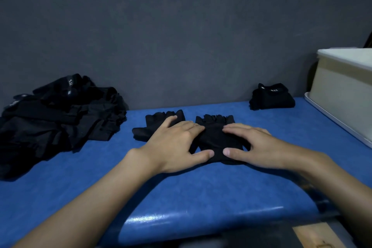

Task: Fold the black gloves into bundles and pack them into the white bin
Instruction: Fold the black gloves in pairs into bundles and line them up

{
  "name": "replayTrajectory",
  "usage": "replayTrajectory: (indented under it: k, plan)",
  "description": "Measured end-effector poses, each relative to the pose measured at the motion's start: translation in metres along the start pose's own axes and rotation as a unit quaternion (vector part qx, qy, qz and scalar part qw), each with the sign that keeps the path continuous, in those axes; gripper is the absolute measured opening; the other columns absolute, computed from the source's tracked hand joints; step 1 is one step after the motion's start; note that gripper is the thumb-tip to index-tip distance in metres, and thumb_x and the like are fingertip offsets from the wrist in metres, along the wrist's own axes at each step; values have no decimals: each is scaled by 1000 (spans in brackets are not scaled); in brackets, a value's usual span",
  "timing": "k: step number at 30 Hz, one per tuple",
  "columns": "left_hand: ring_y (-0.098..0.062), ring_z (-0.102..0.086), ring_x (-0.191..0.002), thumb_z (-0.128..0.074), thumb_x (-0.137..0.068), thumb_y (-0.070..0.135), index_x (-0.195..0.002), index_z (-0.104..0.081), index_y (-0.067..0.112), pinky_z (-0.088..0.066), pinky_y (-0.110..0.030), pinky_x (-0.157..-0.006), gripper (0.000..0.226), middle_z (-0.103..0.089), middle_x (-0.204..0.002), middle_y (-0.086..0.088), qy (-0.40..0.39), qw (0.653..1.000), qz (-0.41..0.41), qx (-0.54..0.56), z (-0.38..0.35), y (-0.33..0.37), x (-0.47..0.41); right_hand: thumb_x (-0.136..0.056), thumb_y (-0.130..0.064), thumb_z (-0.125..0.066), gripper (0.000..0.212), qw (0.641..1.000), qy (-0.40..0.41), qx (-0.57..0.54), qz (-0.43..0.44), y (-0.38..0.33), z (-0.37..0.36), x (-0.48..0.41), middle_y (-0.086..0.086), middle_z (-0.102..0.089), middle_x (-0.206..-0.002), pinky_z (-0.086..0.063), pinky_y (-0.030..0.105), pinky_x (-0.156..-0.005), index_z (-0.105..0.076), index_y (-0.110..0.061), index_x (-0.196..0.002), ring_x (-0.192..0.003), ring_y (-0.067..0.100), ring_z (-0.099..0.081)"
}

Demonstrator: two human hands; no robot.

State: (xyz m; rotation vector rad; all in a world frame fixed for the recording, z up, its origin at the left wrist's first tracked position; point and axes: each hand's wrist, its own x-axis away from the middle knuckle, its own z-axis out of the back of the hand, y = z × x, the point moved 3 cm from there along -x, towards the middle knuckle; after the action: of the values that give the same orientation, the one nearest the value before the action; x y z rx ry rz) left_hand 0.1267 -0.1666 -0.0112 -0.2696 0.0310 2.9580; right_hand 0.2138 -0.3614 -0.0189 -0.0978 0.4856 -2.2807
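Two black fingerless gloves lie flat side by side on the blue table point(201, 187). The left glove point(155, 125) is partly under my left hand point(177, 143). The right glove point(217, 137) lies between both hands. My left hand rests flat across the gap between the two gloves, its thumb at the right glove's cuff. My right hand point(251, 145) presses flat on the right glove's right side, thumb on the cuff. A folded black glove bundle point(271, 97) sits at the back right. The white bin point(346, 90) stands at the right edge.
A large heap of loose black gloves point(58, 119) covers the table's left side. The white bin stands on a white lid or tray point(330, 119). A dark grey wall point(181, 36) rises right behind the table. A wooden surface point(314, 237) shows at the bottom right.
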Motion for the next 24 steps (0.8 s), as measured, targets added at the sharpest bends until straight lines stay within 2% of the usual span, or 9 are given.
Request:
replayTrajectory:
  k: [3,6,9,14,18,22,24]
  plan:
    - [-3,-26,-144,-34,-90,73,-149,-40,23,-5,-42,-123,78,-40,-153,13,7,1000,-2,-8,0,-1,1,-83,-60,-58,67,999,27,-24,0,-4,4,1,-20,-38,-148,-21,37,-118,-44,-32,-142,-138,-1,-28]
    - [-3,-29,-143,-34,-90,73,-147,-43,23,-6,-43,-123,76,-43,-150,14,2,1000,-1,-2,0,0,2,-82,-62,-58,67,1000,15,-8,2,-5,4,2,-20,-37,-148,-18,36,-119,-45,-33,-141,-139,-2,-27]
    - [-2,-30,-141,-26,-85,77,-144,-45,25,-8,-44,-122,81,-45,-147,15,8,1000,-2,16,2,0,3,-82,-61,-59,64,1000,26,1,4,-10,6,1,-20,-40,-146,-19,38,-118,-48,-32,-138,-139,-2,-27]
    - [0,-31,-138,-21,-82,77,-140,-49,28,-12,-40,-120,81,-47,-142,18,49,998,0,39,19,-6,13,-80,-60,-59,56,997,59,-26,32,-28,12,-4,-27,-47,-127,-25,40,-115,-56,-34,-130,-131,-3,-36]
    - [-2,-32,-139,-19,-81,76,-139,-50,30,-16,-43,-119,81,-47,-143,18,60,997,32,39,35,-25,32,-82,-55,-61,46,993,84,-61,60,-54,10,-16,-27,-52,-120,-30,40,-113,-61,-32,-122,-125,-1,-44]
    - [-4,-34,-138,-18,-80,76,-136,-51,36,-21,-39,-116,77,-49,-142,18,81,992,90,34,48,-60,57,-72,-71,-48,57,989,82,-90,85,-91,2,-38,-28,-57,-116,-38,40,-107,-63,-37,-115,-117,3,-52]
    - [-4,-36,-137,-16,-79,76,-135,-52,36,-24,-37,-112,78,-49,-142,18,90,989,118,24,56,-80,69,-77,-65,-52,48,988,68,-99,98,-110,-3,-53,-26,-59,-116,-44,40,-102,-63,-37,-114,-115,5,-54]
